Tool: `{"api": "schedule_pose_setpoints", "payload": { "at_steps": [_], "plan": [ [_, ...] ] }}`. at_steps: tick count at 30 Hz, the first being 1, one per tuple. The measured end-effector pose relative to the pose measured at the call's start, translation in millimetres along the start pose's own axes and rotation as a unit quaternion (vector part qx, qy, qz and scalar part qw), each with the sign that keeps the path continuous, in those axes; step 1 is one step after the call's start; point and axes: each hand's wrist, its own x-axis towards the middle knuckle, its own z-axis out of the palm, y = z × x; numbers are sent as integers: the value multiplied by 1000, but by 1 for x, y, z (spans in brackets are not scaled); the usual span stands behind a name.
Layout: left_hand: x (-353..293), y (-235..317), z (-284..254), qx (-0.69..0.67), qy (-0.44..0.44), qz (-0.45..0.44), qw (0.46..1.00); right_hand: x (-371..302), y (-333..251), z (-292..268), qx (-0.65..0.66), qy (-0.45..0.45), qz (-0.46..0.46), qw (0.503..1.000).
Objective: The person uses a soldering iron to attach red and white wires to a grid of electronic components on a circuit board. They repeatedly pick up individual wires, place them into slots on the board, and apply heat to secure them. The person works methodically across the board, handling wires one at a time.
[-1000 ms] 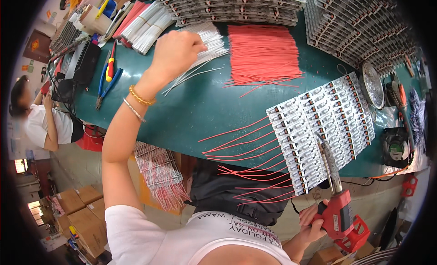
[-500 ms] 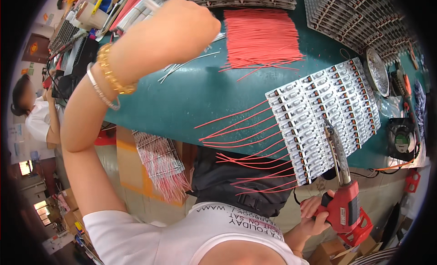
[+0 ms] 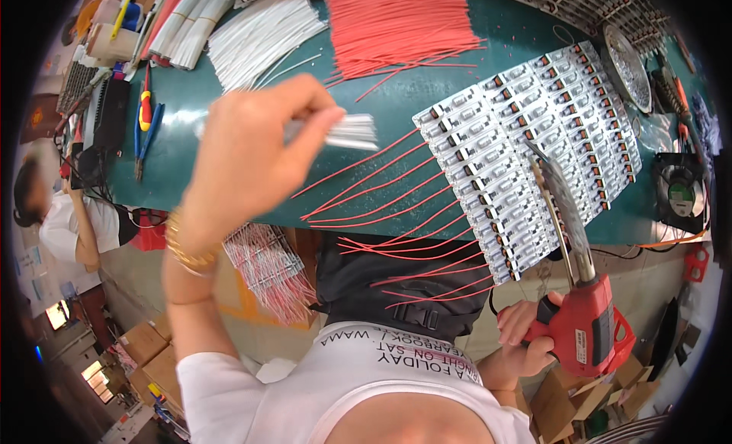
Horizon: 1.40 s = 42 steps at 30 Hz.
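Observation:
My left hand (image 3: 248,150) is raised over the green table, its fingers closed around a small bundle of white wires (image 3: 352,131) sticking out to the right. Low on the right, my right hand (image 3: 526,337) wraps the grip of a red soldering gun (image 3: 583,333). The gun's metal barrel and thin feed tube reach up over a tilted panel of small circuit boards (image 3: 473,135); whether the tip touches it I cannot tell. Several red wires (image 3: 385,148) trail leftward from the panel's left edge, past the table's front edge.
Loose white wires (image 3: 263,36) and a pile of red wires (image 3: 400,28) lie at the back. Blue-handled pliers (image 3: 142,139) rest at left, a metal dish (image 3: 627,66) and small fan (image 3: 679,188) at right. Wired boards (image 3: 267,268) hang below the table edge. Another person (image 3: 65,215) sits far left.
My left hand has come down and nearer from the back of the table, now with the white bundle in plain view. My right hand still holds the soldering gun. The whole view has shifted slightly.

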Motion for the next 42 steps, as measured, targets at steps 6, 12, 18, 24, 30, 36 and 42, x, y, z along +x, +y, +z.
{"api": "schedule_pose_setpoints", "payload": {
  "at_steps": [6,12,18,24,30,36,42],
  "plan": [
    [-17,9,66,-181,129,-82,972,9,-1,21,-119,-41,36,991],
    [-15,10,82,-161,142,-99,972,9,0,44,-130,22,77,988],
    [-13,11,83,-182,155,-124,963,6,8,33,-92,-43,62,993],
    [-13,8,81,-171,129,-136,967,6,-3,35,-114,-39,146,982],
    [-13,3,89,-148,174,-83,970,-4,0,21,-168,-22,121,978],
    [-12,4,90,-143,175,-78,971,10,-1,38,-144,-40,77,986],
    [-13,8,86,-145,152,-113,971,16,-3,43,-140,-74,83,984]
  ]
}}
